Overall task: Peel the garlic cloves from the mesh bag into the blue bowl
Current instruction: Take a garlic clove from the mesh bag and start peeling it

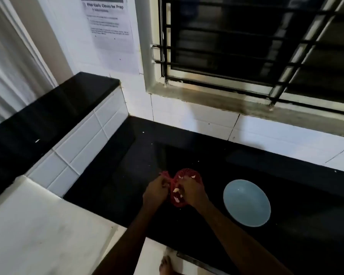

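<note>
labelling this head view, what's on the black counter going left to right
left hand → right hand → blue bowl; mesh bag overlaps both hands, so left out

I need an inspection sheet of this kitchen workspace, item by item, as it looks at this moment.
Surface: glossy black stone counter, dimly lit.
Job's things: red mesh bag holding pale garlic cloves, apart from the round light-blue bowl to its right; no cloves seen in the bowl.
Clutter: small white flecks scattered on the counter.
Grips: left hand pinches the bag's gathered end; right hand grips its body.
Cables: nothing seen.
Surroundings: white tiled wall, barred window, printed paper sheet on the wall.
</note>
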{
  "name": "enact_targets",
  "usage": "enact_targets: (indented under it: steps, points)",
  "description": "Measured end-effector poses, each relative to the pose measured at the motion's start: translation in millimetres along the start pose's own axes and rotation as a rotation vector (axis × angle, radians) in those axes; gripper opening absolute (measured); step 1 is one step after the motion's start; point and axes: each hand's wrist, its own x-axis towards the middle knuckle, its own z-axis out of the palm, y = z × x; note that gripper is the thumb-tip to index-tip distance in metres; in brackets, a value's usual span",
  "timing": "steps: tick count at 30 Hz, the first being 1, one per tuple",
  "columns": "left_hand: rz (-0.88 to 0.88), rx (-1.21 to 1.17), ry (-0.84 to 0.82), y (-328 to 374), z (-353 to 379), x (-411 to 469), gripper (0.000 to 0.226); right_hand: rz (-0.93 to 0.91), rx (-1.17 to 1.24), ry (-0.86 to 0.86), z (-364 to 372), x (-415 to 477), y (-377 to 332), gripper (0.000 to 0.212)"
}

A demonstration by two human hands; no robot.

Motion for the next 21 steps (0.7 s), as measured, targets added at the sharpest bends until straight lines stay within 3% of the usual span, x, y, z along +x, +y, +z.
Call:
enact_targets:
  steps: [4, 11, 15, 19, 21]
  points:
    - [-0.043, -0.059, -0.011, -13, 3, 9, 0.012, 0.049, 0.049, -0.02, 7, 8, -3, 0.032]
    - [-0.006, -0.212, -0.023, -20, 6, 16, 0.015, 0.07, 0.118, 0.087, 18, 13, 1, 0.013]
    - [0.069, -0.304, -0.075, -23, 18, 18, 0.022, 0.147, 0.334, 0.24, 11, -8, 4, 0.011]
    - [0.164, -0.343, -0.15, -14, 31, 5, 0.022, 0.273, 0.731, 0.263, 7, -46, 20, 0.032]
    - [0.22, -0.383, -0.235, -5, 43, -6, 0.018, 0.318, 0.813, 0.326, 11, -67, 32, 0.026]
